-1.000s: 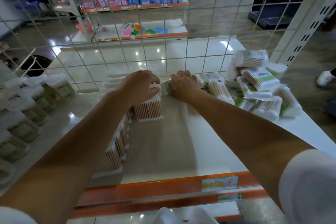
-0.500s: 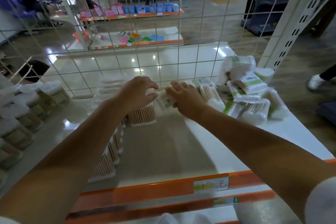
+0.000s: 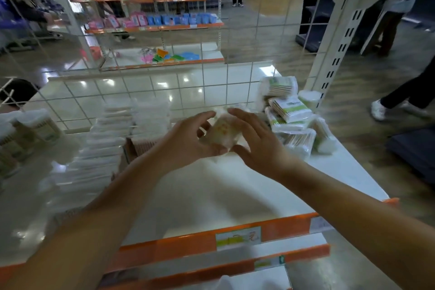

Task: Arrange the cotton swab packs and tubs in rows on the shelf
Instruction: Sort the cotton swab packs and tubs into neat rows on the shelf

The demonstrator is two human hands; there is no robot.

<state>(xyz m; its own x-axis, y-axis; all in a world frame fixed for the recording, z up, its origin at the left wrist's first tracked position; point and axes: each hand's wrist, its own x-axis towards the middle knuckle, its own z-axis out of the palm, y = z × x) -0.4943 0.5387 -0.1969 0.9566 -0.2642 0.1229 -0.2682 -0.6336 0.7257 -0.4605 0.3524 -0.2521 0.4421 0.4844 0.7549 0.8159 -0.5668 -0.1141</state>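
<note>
Both my hands are raised over the white shelf (image 3: 211,193) with one cotton swab pack (image 3: 223,130) between them. My left hand (image 3: 186,143) grips the pack's left side, thumb under it and fingers curled over the top. My right hand (image 3: 259,146) lies against its right side with straight, spread fingers. Packs stand in a row (image 3: 103,148) on the left, reaching back to the wire grid. Round tubs (image 3: 40,125) stand at the far left. A loose pile of packs (image 3: 289,113) lies at the back right.
A wire grid panel (image 3: 164,59) closes the shelf's back. The orange front rail (image 3: 179,245) carries a price label. A slotted white upright (image 3: 334,54) stands at the right. A person's leg and white shoe (image 3: 379,108) are in the aisle to the right.
The pack that lay at the back of the shelf has been lifted off it. Both hands have risen with it, and the right hand's fingers have straightened.
</note>
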